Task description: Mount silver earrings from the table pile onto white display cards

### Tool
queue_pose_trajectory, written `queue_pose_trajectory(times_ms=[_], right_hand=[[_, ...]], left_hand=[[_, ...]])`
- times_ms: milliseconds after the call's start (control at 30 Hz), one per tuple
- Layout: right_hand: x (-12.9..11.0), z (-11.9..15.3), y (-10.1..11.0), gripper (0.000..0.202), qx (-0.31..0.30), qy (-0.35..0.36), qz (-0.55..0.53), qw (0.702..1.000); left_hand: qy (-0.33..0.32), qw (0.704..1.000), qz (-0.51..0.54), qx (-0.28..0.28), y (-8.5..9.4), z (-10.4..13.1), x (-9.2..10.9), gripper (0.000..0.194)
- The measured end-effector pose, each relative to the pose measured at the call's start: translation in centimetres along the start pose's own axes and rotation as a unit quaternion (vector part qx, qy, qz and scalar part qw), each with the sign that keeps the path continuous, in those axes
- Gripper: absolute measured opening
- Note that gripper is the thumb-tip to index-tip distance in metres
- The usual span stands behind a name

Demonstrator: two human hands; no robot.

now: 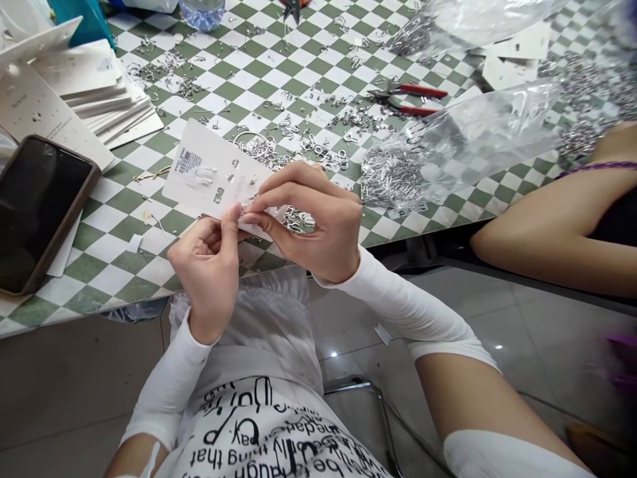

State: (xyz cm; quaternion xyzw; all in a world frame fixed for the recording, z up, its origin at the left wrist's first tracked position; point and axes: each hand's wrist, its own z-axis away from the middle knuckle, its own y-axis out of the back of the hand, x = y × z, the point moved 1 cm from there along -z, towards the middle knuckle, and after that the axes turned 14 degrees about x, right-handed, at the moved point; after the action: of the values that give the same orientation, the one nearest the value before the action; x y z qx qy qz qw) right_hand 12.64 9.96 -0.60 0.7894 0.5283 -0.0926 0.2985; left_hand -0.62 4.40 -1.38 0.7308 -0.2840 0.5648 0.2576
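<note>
"How are the hands placed?"

"The left hand (206, 265) pinches the lower edge of a white card (194, 179) between thumb and fingers. The right hand (313, 219) has its thumb and fingertips drawn together at the card's lower right; whatever is between them is hidden."

"And the card itself?"

"Tilted, over the near part of the checkered surface (124, 272). It carries a barcode label and a pair of silvery pieces. Take it as the clock's centre."

"Then go from the left."

"A dark phone (44, 212) at nine o'clock, a stack of cards (99, 93) at ten. The rounded base of a clear, bluish container (202, 14) is at twelve; I can't make out its contents. Loose metal pieces (286, 126) are scattered at two."

"Further right?"

"Red-handled pliers (423, 109) lie between two and three. At three, a clear bag (502, 126) has thin silvery pieces (391, 176) crowded into its left end. Another clear bag (478, 20) is beyond it at two, with metal pieces (413, 34) bunched at its left end."

"Anyone nearby?"

"Another person's bent arm (542, 226), at three, by the surface's edge."
</note>
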Motion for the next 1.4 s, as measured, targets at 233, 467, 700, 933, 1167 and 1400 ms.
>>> queue_pose_trajectory(times_ms=[233,467,700,933,1167,1400], right_hand=[[-0.3,-0.1,-0.2,0.011,0.012,-0.006,-0.011,1.000],[-0.7,-0.1,-0.4,0.009,0.033,0.014,-0.023,0.999],[-1.0,0.1,-0.5,0.008,0.030,0.015,-0.007,0.999],[-1.6,0.8,-0.9,0.008,0.041,0.039,0.024,0.998],[-1.7,1.2,-1.3,0.008,0.061,0.085,0.045,0.994],[-1.9,1.3,-1.3,0.009,0.051,0.079,0.055,0.994]], left_hand=[[-0.006,1.000,-0.004,0.000,0.1,0.0,-0.1,0.046],[0.000,1.000,-0.003,-0.003,0.1,-0.2,0.0,0.043],[-0.016,1.000,-0.009,-0.002,0.1,-0.3,0.2,0.047],[-0.007,1.000,-0.016,-0.004,0.2,-0.3,0.0,0.042],[0.002,1.000,-0.009,-0.009,0.4,-0.4,-0.3,0.043],[0.006,1.000,0.011,-0.014,0.4,-0.4,-0.3,0.044]])
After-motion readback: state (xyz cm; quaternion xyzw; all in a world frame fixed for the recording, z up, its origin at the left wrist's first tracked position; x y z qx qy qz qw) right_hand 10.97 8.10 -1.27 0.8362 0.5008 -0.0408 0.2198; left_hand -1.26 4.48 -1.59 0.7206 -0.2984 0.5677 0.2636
